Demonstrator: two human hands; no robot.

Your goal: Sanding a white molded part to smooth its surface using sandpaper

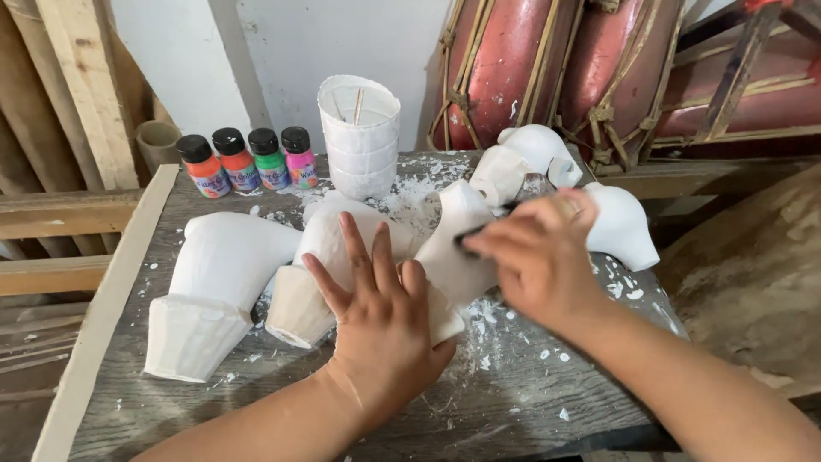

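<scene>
Left edge of frame: wooden planks (81,94) leaning on the wall, cardboard tube (157,142) behind the table (513,402). Upper left of table: four small paint bottles (248,161), black caps, orange/red/green/pink in a row. Left of centre: a white plaster figure (214,291) on its side, ribbed base toward the camera, untouched. Next to it a second white plaster cast (325,257), also lying down; left hand (380,316) rests flat on top, fingers spread and extended, pressing rather than gripping, and seems to steady the neighbouring piece too. Top centre: stack of white ribbed cups (359,133) with thin sticks inside. Centre right: plaster piece being worked (457,244), tilted, touching the left hand's fingertips. Right hand (539,257) closed in a pinch on a small dark tool (475,233); can't tell if it's a brush or scraper, tip sits on the piece's surface. Behind, upper right: more white plaster pieces (534,154) and one half hidden by the right hand (624,227), then red drums (547,68) with cane lacing. Plaster chips (513,334) all over the table. Risks as I read it: casts look brittle and packed touching each other, so tool pressure or a slip of the flat left hand could roll one into its neighbour and chip it; the far right piece sits near the table edge and could get knocked off by the right forearm.
</scene>
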